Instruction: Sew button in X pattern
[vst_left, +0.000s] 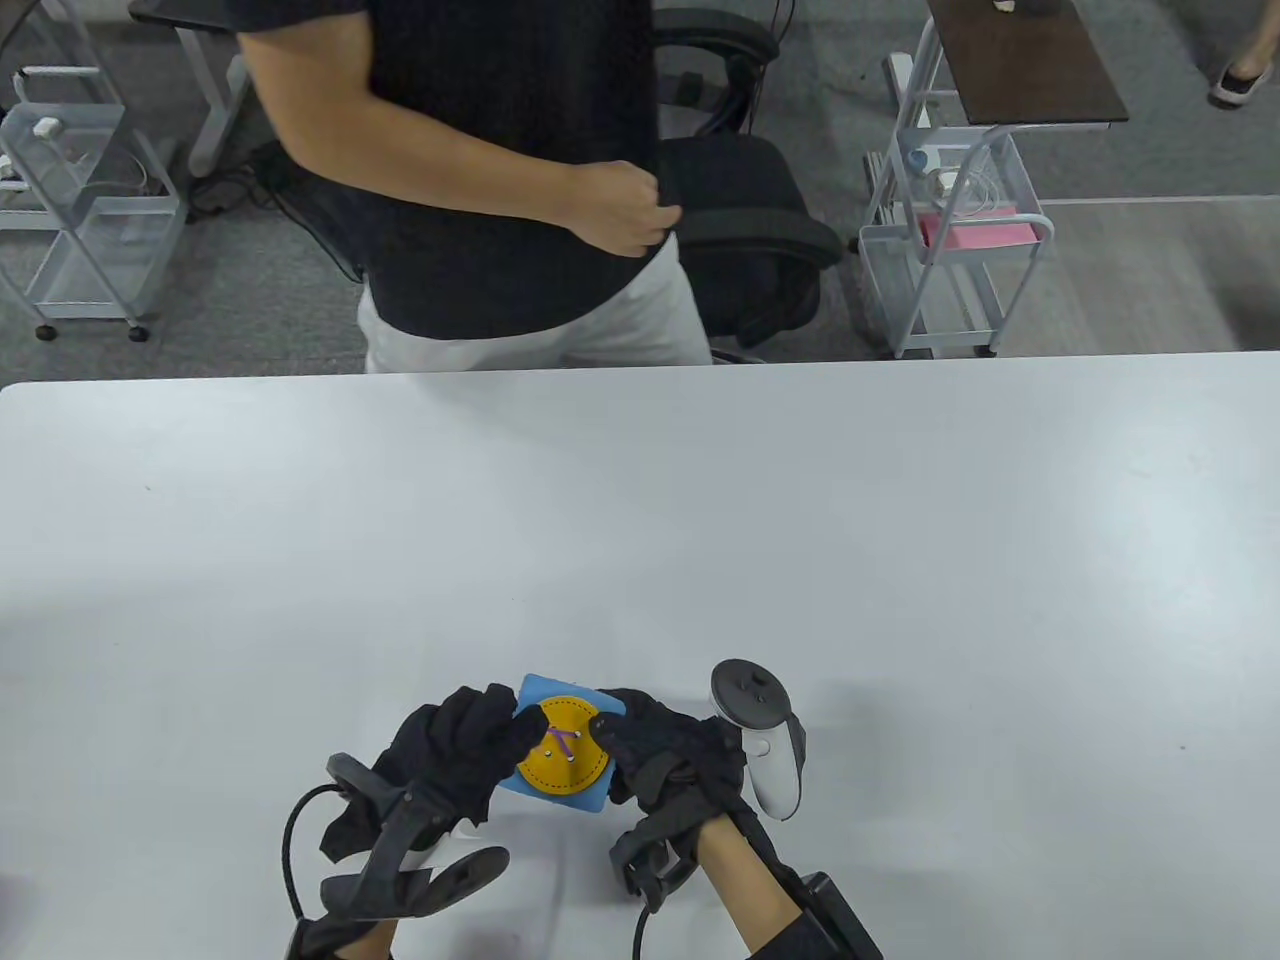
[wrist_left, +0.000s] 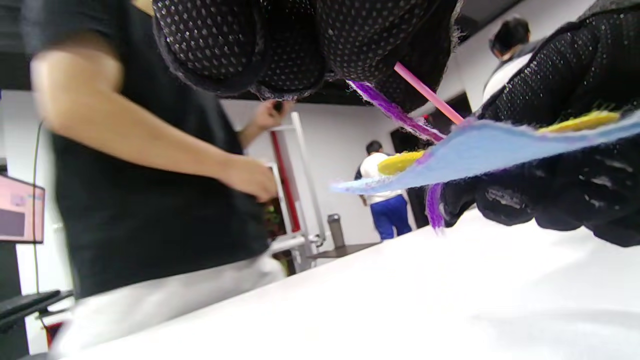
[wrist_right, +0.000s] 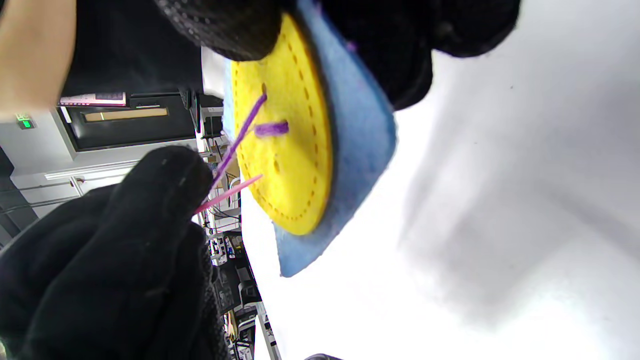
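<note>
**Table view: the X is only partly stitched**

Table view shows the white worktop (vst_left: 640, 520) running wide, with a person in a dark shirt (vst_left: 480, 160) standing at its far edge. Near the bottom edge, both gloved hands hold the work lifted just off the surface.

The right hand (vst_left: 670, 765) grips the right side of the blue felt square (vst_left: 590, 797), fingers curled over its edge. On that square sits the yellow felt button (vst_left: 563, 755), a round disc with a dashed border and holes near its middle.

The left hand (vst_left: 455, 750) comes in from the other side, its fingertips pinching a pink needle (wrist_right: 227, 192) whose tip sits against the button's face, near one of the open holes.

Purple yarn (wrist_right: 240, 132) trails from the needle to a hole in the button, and a short purple stitch lies beside it. As I judge it, one stroke is started and the crossing stroke is not finished: some holes are unthreaded, so pulling through and crossing remain.
</note>
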